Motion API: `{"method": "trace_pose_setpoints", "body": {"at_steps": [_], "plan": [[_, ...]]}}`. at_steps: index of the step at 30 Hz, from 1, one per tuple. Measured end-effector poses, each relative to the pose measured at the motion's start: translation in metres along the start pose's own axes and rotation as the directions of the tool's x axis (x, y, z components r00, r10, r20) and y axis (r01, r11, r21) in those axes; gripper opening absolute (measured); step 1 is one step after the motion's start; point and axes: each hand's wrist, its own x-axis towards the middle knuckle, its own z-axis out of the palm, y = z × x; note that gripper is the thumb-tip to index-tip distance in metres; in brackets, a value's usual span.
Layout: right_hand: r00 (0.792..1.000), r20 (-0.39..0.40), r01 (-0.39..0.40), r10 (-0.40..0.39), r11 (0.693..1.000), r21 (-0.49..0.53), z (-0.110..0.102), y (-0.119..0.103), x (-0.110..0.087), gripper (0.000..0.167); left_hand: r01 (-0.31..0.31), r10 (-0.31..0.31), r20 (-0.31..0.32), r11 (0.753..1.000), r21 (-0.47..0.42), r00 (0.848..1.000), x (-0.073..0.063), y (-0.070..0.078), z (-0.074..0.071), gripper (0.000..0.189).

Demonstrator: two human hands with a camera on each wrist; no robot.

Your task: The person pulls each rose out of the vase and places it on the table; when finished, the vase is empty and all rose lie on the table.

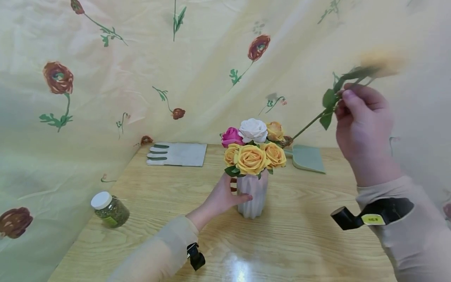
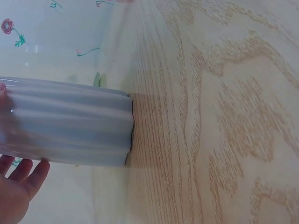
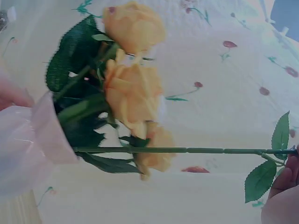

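Note:
A pale, ribbed vase (image 1: 254, 196) stands upright on the table, holding artificial roses (image 1: 251, 159) in yellow, orange, white and pink. My left hand (image 1: 225, 194) grips its left side, thumb across the front; in the left wrist view the fingertips (image 2: 41, 169) touch the vase (image 2: 70, 123). Up at the right, my right hand (image 1: 366, 121) pinches the leafy green stem (image 1: 310, 123) of another rose, whose yellow-orange head (image 1: 382, 64) is blurred. That stem (image 3: 201, 150) slants down to the bouquet; in the right wrist view its lower end meets the vase's rim (image 3: 51, 126), whether inside or behind I cannot tell.
A white glove (image 1: 184, 154) with dark green finger stripes lies at the back left. At the left edge stands a white-lidded jar (image 1: 112, 211) of greenish contents. Behind the vase lies a pale green scoop (image 1: 308, 158). Flower-printed cloth (image 1: 201, 70) hangs behind the table.

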Motion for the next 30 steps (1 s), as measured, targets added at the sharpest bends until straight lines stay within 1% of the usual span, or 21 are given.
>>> {"method": "trace_pose_setpoints", "body": {"at_steps": [5,9,13,17,20,22,25,28,30], "plan": [[0.999,-0.048,0.0,0.0,1.0,0.004,-0.01,-0.015,0.009,0.008,0.001,-0.001,0.002,1.0,-0.002,1.0,0.0,0.0,0.0,0.085],[0.995,-0.096,-0.02,0.023,0.999,0.03,-0.019,-0.023,0.015,0.009,-0.002,0.002,0.004,1.0,0.003,1.0,0.0,0.0,0.0,0.084],[0.987,-0.148,-0.054,0.054,0.999,0.004,-0.03,-0.028,0.018,0.009,-0.01,0.009,0.005,1.0,0.012,1.0,0.001,0.0,0.0,0.086],[0.981,-0.159,-0.117,0.109,0.992,-0.039,-0.047,-0.027,0.016,0.012,-0.007,0.007,0.006,1.0,0.008,1.0,0.0,-0.001,0.0,0.088],[0.979,-0.145,-0.156,0.143,0.984,-0.081,-0.061,-0.022,0.012,0.011,0.003,-0.003,0.006,1.0,-0.001,1.0,0.0,0.0,0.0,0.087],[0.974,-0.139,-0.194,0.179,0.975,-0.104,-0.07,-0.017,0.009,0.01,0.009,-0.009,0.005,1.0,-0.007,1.0,-0.001,0.0,0.0,0.086],[0.959,-0.148,-0.265,0.243,0.951,-0.158,-0.082,-0.01,0.004,0.011,0.007,-0.007,0.005,1.0,-0.006,1.0,-0.001,-0.001,0.0,0.086],[0.932,-0.164,-0.355,0.323,0.904,-0.24,-0.094,-0.002,-0.004,0.008,0.001,-0.001,0.005,1.0,0.002,1.0,-0.001,-0.001,0.0,0.086],[0.921,-0.161,-0.388,0.355,0.868,-0.309,-0.101,0.005,-0.009,0.006,-0.003,0.003,0.005,1.0,0.006,1.0,-0.001,-0.002,0.001,0.086]]}}
